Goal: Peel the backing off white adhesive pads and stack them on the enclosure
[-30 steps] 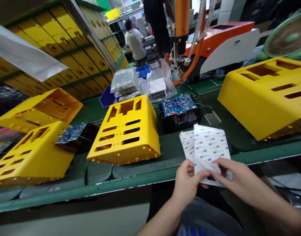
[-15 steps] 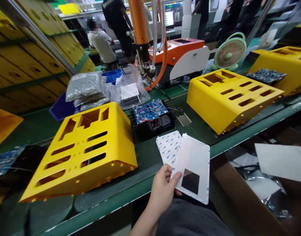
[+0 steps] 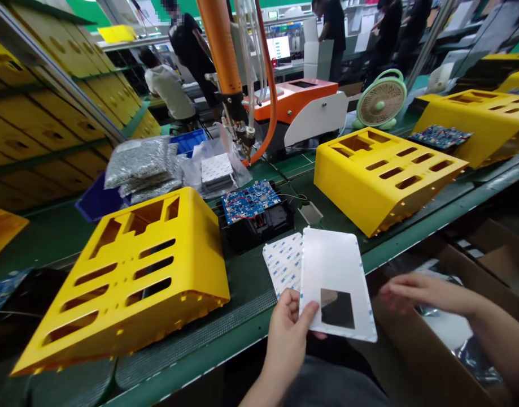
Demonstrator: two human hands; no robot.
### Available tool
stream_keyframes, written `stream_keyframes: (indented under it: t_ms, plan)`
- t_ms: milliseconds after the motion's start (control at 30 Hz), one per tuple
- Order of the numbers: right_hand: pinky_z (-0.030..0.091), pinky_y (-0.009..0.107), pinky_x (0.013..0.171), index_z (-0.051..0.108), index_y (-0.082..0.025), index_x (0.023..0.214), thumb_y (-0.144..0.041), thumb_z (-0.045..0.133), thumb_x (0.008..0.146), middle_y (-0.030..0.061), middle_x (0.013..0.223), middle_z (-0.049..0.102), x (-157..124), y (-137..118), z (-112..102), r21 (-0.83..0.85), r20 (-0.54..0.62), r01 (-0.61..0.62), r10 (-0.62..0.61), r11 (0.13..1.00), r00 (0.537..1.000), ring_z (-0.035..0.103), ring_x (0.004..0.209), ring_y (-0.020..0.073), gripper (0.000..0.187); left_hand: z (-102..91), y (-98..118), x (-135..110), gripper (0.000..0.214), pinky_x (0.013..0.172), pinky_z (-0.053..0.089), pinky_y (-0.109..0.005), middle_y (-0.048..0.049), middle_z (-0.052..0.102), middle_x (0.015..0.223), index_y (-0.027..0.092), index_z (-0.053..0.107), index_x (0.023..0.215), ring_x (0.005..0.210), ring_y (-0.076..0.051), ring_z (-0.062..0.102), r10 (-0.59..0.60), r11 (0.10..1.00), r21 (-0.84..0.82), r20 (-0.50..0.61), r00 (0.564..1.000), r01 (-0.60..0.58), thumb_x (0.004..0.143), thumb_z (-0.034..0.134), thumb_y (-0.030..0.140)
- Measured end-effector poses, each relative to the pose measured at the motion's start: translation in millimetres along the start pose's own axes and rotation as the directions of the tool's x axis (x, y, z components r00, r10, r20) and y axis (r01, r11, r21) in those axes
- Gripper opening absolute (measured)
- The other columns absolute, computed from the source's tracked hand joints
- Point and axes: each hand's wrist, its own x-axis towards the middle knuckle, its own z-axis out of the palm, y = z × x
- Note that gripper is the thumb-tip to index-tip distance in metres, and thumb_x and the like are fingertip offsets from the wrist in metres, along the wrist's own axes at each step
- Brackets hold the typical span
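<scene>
My left hand [image 3: 289, 334] pinches the lower left corner of a white adhesive sheet [image 3: 333, 271] with a dark rectangular cutout, holding it upright over the table edge. My right hand [image 3: 411, 291] hovers just right of the sheet with fingers stretched out, holding nothing. A printed backing sheet [image 3: 282, 265] lies on the green belt behind the held sheet. Beyond it stands a black unit topped by a blue circuit board [image 3: 251, 200].
A yellow slotted housing [image 3: 127, 271] sits at left and another yellow housing [image 3: 382, 175] at right on the green conveyor [image 3: 242, 316]. An orange dispensing tool [image 3: 225, 68] hangs above. Silver bags [image 3: 138, 164], a green fan [image 3: 380, 102] and a cardboard box [image 3: 432, 350] are nearby. People stand behind.
The backing was peeled off the sheet and my right hand carried it out of view to the right, then came back empty beside the sheet. The view swung to the right.
</scene>
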Motion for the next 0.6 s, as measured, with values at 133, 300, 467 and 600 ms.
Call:
stream_keyframes:
  t_ms: [133, 300, 467, 600]
  plan:
    - [0.052, 0.024, 0.074, 0.053, -0.017, 0.119, -0.040, 0.060, 0.085, 0.0076, 0.099, 0.063, 2.1, -76.7, 28.2, 0.516, 0.253, 0.069, -0.229, 0.854, 0.940, 0.062, 0.088, 0.0155, 0.042, 7.3, 7.3, 2.9, 0.030, 0.052, 0.052, -0.026, 0.0003, 0.060, 0.075, 0.020, 0.039, 0.079, 0.059, -0.012, 0.055, 0.023, 1.000, 0.017, 0.025, 0.999, -0.024, 0.079, 0.062, 0.039]
    - [0.045, 0.018, 0.049, 0.051, -0.012, 0.099, -0.038, 0.059, 0.086, 0.0058, 0.080, 0.061, 14.1, -92.5, -2.5, 0.633, -0.154, 0.193, -0.123, 0.750, 0.980, 0.055, 0.057, 0.0096, 0.030, -25.4, 14.8, 13.3, 0.040, 0.066, 0.046, -0.030, -0.0052, 0.060, 0.081, 0.018, 0.050, 0.097, 0.074, -0.020, 0.059, 0.194, 0.784, 0.619, -0.172, 0.966, -0.047, 0.081, 0.049, 0.054]
    - [0.042, 0.015, 0.047, 0.053, -0.015, 0.101, -0.039, 0.071, 0.076, 0.0016, 0.082, 0.058, 37.0, -73.7, -59.3, 0.630, -0.616, 0.442, 0.064, 0.639, 0.785, 0.049, 0.056, 0.0056, 0.039, -68.5, 5.1, 34.5, 0.047, 0.067, 0.041, -0.033, -0.0090, 0.060, 0.083, 0.017, 0.049, 0.093, 0.079, -0.027, 0.060, 0.095, 0.391, 0.893, -0.281, 0.955, 0.224, 0.074, 0.052, 0.059]
    - [0.045, 0.015, 0.051, 0.054, -0.012, 0.099, -0.034, 0.069, 0.079, 0.0009, 0.082, 0.057, 50.3, -67.8, -85.4, 0.580, -0.723, 0.486, 0.139, 0.653, 0.677, 0.050, 0.057, 0.0050, 0.033, -87.6, -11.2, 52.0, 0.032, 0.062, 0.037, -0.028, -0.0017, 0.056, 0.065, 0.022, 0.041, 0.069, 0.066, -0.021, 0.058, 0.032, 0.379, 0.915, -0.160, 0.987, 0.136, 0.079, 0.044, 0.052]
